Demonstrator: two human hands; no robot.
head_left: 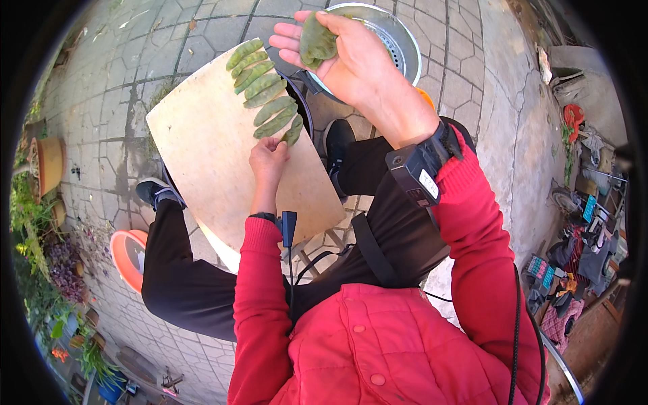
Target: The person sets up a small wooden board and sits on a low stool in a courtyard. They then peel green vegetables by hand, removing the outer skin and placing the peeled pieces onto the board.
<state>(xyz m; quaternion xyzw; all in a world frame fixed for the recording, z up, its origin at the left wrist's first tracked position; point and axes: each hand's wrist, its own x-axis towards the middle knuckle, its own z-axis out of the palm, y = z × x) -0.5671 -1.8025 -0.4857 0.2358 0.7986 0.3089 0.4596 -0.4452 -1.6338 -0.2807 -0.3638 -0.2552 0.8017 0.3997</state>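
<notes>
Flat green bean pods (267,91) lie side by side in a slanting row along the upper right edge of a pale board (217,147). My left hand (269,156) is at the near end of that row, its thumb and fingertips pinching the end of the last pod (292,132), which rests on the board. Off the board to the upper right, my right hand (336,55) is palm up with its fingers stretched out. A clump of green pods (318,40) lies in it, with the thumb over the clump. Beneath that hand stands a metal basin (412,48) with a perforated inner part.
The board lies over a dark round container (305,104) between my legs. An orange basin (119,258) stands beside my leg at the left. Potted plants (49,167) line the far left. Piled household items (582,253) are at the right. Black cables run near my arms.
</notes>
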